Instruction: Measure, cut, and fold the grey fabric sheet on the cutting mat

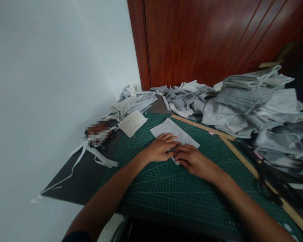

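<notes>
A light grey piece of fabric (184, 136) lies at an angle on the green cutting mat (156, 186). My left hand (161, 148) rests on its left near part, fingers stretched out flat and pressing down. At the fabric's near corner, my right hand (192, 159) has its fingers curled together on the edge. The thumbs of both hands are close to each other there. Part of the near edge is hidden under the fingers, and a small pale corner shows below them.
Left of the mat lie a cream folded cloth (133, 123), fabric scraps (128, 104) and strips (102, 160). Wooden rulers (237, 154) cross the right side, with black scissors (265, 181) beside them. Stacked grey fabric (249, 101) stands at right, before a wooden door (202, 40).
</notes>
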Available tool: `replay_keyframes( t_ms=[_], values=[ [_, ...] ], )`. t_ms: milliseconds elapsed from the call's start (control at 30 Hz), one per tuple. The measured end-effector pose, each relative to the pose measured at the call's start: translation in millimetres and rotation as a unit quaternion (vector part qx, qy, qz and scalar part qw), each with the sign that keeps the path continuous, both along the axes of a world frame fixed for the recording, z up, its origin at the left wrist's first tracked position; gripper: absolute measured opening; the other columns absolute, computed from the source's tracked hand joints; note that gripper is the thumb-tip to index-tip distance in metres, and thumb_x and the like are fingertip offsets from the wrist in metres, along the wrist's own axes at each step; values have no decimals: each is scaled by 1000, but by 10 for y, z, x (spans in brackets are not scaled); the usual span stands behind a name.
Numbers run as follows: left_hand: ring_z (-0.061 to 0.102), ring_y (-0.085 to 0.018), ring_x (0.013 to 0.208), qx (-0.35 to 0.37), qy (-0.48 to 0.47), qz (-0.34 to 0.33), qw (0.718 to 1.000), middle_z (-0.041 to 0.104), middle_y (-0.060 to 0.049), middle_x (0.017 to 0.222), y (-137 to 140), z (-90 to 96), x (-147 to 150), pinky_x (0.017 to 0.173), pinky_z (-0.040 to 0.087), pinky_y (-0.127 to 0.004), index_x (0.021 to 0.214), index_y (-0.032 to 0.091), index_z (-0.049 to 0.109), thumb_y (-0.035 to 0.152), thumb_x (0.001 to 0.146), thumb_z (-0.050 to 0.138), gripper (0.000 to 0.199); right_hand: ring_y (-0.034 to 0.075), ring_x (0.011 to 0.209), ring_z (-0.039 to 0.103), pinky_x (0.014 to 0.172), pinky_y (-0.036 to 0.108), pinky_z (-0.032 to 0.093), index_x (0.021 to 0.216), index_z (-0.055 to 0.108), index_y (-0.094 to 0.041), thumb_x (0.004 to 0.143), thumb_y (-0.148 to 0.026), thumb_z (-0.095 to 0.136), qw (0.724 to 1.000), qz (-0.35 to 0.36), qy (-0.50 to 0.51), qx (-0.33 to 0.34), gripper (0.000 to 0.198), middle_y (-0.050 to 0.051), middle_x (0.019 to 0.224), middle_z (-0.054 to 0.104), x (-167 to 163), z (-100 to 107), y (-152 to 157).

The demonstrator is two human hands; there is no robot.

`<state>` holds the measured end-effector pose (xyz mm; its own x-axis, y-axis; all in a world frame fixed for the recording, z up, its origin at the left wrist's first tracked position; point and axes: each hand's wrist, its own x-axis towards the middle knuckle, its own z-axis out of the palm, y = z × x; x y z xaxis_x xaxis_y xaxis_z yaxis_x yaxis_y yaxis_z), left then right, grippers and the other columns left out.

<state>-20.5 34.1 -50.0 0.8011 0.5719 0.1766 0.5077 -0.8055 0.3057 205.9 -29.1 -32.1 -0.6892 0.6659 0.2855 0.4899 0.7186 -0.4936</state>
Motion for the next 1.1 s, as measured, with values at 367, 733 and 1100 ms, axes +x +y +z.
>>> replay_keyframes(
  t_ms=[367,733,1100],
  values=[
    [9,-41,160,-23,136,31,990,22,-2,173,-156,126,51,125,4,-69,160,38,36,58,97,59,70,37,136,59,110,55,47,141,62,-7,104,-19,43,966,-196,-159,57,42,25,150,59,291,-132,162],
    [64,-25,118,-43,37,8,998,72,-5,112,-455,372,229,108,47,-42,103,23,75,47,104,56,30,27,84,75,74,37,51,93,76,-19,105,-27,46,962,-177,-210,3,33,9,91,78,124,227,-47],
    [5,-47,159,2,81,179,980,19,-26,170,-476,-22,284,127,9,-63,162,8,30,90,86,44,113,33,154,37,123,63,29,157,42,-5,107,-31,40,968,-148,-189,65,57,23,164,42,39,-329,84]
  ],
)
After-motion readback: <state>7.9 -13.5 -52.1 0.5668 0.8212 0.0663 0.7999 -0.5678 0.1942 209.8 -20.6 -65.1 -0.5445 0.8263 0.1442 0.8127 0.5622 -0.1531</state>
